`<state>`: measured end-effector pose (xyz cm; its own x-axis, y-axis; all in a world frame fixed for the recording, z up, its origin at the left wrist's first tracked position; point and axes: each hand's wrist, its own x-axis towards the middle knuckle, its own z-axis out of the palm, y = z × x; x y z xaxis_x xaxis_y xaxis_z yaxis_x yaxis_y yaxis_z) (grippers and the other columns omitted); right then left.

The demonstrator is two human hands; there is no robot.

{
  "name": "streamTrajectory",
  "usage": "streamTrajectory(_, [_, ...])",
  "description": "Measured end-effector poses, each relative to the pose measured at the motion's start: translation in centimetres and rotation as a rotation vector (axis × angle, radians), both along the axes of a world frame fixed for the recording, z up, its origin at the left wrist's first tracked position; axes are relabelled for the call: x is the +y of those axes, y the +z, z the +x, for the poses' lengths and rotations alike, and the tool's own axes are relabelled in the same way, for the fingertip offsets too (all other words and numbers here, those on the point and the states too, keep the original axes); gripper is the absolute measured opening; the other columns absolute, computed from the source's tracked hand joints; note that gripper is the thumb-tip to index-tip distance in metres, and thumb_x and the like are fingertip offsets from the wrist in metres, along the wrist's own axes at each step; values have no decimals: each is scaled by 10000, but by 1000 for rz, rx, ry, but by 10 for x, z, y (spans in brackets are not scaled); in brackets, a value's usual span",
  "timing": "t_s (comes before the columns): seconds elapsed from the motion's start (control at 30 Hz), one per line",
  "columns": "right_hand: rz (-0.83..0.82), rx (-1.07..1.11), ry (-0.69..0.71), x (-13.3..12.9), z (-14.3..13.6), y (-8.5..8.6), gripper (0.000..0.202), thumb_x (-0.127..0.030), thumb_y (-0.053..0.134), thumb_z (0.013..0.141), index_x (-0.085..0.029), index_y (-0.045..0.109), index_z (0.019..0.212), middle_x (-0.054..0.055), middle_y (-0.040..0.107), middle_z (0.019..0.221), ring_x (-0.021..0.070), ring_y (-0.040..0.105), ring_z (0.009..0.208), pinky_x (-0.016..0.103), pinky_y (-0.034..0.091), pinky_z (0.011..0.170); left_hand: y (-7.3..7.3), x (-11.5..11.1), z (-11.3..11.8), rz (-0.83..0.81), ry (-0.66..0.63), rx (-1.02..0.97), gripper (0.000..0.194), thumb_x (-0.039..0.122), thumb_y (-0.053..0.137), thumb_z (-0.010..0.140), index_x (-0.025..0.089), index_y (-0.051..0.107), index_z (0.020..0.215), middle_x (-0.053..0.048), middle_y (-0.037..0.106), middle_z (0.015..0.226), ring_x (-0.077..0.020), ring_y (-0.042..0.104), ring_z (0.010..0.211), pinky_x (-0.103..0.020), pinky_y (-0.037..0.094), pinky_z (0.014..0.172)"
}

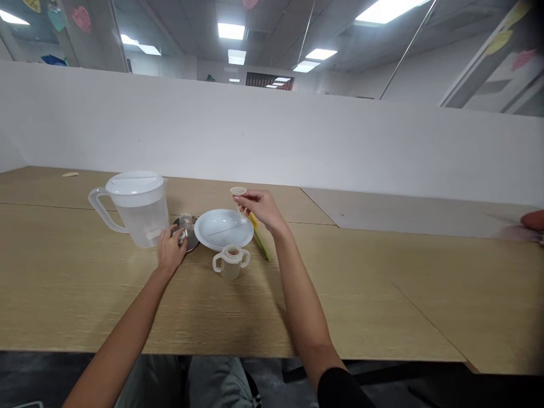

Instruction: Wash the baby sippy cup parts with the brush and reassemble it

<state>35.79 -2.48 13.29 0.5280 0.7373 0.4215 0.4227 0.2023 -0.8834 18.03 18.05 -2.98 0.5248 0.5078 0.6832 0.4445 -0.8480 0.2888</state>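
My right hand (260, 208) pinches a small, clear funnel-shaped piece (238, 191) by its side, above the right rim of a white bowl (223, 242). A thin line crosses the inside of the bowl; I cannot tell what it is. Left of the bowl, my left hand (170, 250) has its fingers curled at a small clear cup (186, 221) on a round dark metal tray (194, 242). A two-handled translucent cup (230, 269) stands in front of the bowl. Beside the bowl's right edge lies a yellow flower with a green stem (263, 246).
A large clear pitcher (142, 218) with a white lid stands left of my left hand. A pale flat piece (71, 174) lies at the table's back left. A white partition (255, 136) rises behind the wooden table (361, 294). A reddish object (532, 220) shows at the right edge.
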Motion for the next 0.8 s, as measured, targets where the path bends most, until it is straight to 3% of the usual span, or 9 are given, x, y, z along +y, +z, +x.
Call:
streamTrajectory(0.1, [-65, -48, -5, -24, -7, 16, 328, -442, 714, 653, -135, 705, 770, 21, 598, 659, 87, 499, 577, 199, 367, 460, -1, 0, 1, 6, 0, -25, 388, 317, 475, 832, 147, 622, 1148, -158, 522, 1255, -303, 480, 1156, -445, 393, 994])
streamTrajectory(0.23, [-190, -139, 115, -42, -13, 25, 309, -440, 714, 668, -135, 707, 712, 21, 598, 619, 87, 507, 562, 195, 366, 458, -1, 1, 1, -8, -9, -32, 416, 335, 466, 836, 132, 605, 1171, -167, 516, 1261, -311, 487, 1151, -453, 396, 997])
streamTrajectory(0.53, [-382, -196, 272, -28, -13, 16, 329, -429, 720, 657, -127, 738, 786, 16, 611, 622, 84, 499, 564, 191, 374, 461, -7, 7, 3, -49, -30, -31, 410, 336, 445, 837, 139, 600, 1162, -169, 531, 1262, -310, 495, 1170, -459, 415, 987])
streamTrajectory(0.8, [-351, -180, 260, -27, -15, 15, 333, -425, 720, 659, -129, 736, 812, 24, 626, 649, 92, 515, 582, 193, 379, 458, -9, 10, 4, -52, -41, 45, 382, 330, 416, 841, 122, 654, 1055, -167, 610, 1169, -309, 557, 1088, -465, 435, 957])
